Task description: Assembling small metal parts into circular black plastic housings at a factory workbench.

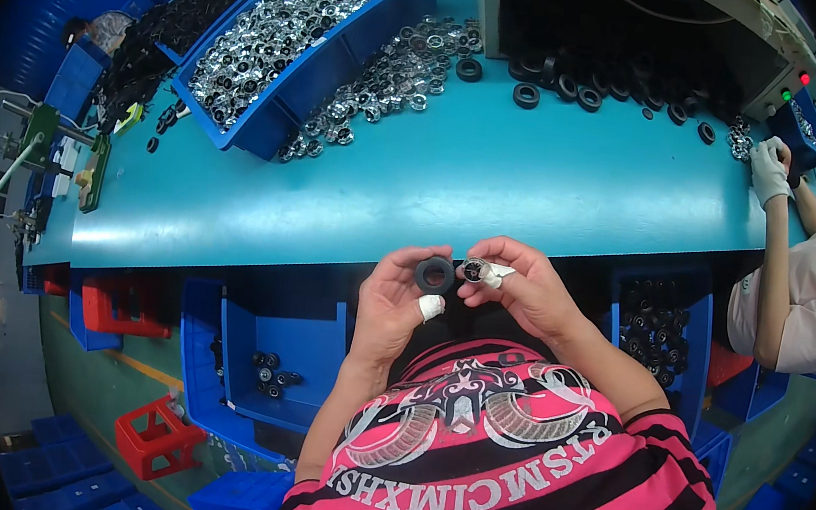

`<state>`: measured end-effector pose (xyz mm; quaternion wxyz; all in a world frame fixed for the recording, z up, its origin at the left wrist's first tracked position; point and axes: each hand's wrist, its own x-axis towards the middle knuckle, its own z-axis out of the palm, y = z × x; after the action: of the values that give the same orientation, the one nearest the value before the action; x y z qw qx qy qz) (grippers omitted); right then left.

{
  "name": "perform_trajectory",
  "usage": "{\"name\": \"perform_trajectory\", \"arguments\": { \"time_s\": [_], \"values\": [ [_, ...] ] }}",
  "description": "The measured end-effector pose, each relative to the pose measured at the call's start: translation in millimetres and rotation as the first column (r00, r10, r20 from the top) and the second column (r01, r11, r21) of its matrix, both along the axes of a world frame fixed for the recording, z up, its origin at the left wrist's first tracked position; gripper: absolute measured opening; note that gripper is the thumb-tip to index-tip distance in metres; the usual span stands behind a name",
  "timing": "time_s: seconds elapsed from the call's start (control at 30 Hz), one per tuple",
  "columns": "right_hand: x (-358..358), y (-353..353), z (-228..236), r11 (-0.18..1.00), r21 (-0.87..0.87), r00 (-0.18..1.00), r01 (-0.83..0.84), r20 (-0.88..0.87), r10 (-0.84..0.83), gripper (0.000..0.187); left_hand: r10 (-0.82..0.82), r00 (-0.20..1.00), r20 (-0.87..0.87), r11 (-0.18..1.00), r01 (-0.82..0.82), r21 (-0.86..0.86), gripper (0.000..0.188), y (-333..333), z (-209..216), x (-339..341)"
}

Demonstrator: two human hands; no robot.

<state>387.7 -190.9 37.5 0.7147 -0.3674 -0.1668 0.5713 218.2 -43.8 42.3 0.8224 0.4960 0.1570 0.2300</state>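
Observation:
My left hand [392,304] pinches a black rubber tire [435,275] upright by its rim, its round hole facing up at me. Close beside it, my right hand [525,291] grips a small chrome toy wheel hub [474,271] between thumb and fingers. Tire and hub are near each other but apart. White tape wraps both thumbs. Both hands are just off the front edge of the teal worktable [415,195], over my lap.
A blue bin [278,69] heaped with chrome hubs stands on the table, with loose hubs [382,81] beside it. Black tires [587,96] lie at the back. Below are blue bins [297,343] with wheels. A gloved co-worker [799,269] sits right; a green hand press [39,137] stands left.

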Motion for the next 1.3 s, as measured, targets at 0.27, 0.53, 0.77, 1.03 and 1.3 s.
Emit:
{"name": "perform_trajectory", "arguments": {
  "time_s": [0.27,0.53,0.77,1.03,1.3],
  "values": [
    [-5,2,-9,1.0,0.005,0.999,0.016,0.036,-0.016,0.033,0.002,1.0,-0.02,1.0,-0.001,0.031,0.061,2,0,-3],
    [-16,5,0,0.982,0.076,0.786,0.172,0.59,-0.183,0.031,-0.06,0.997,-0.058,0.996,0.063,0.061,0.056,1,-3,-3],
    [-15,9,8,0.964,0.131,0.488,0.23,0.842,-0.231,0.031,-0.055,0.996,-0.073,0.998,0.052,-0.046,0.062,-8,-1,1],
    [-23,8,4,0.945,0.187,0.201,0.267,0.948,-0.245,0.033,-0.115,0.987,-0.11,0.984,0.098,-0.147,0.056,-10,-1,0],
    [-28,10,8,0.953,0.192,0.424,0.234,0.862,-0.278,0.043,0.034,0.989,-0.144,0.962,-0.072,-0.263,0.046,-22,-9,7]
  ]
}}
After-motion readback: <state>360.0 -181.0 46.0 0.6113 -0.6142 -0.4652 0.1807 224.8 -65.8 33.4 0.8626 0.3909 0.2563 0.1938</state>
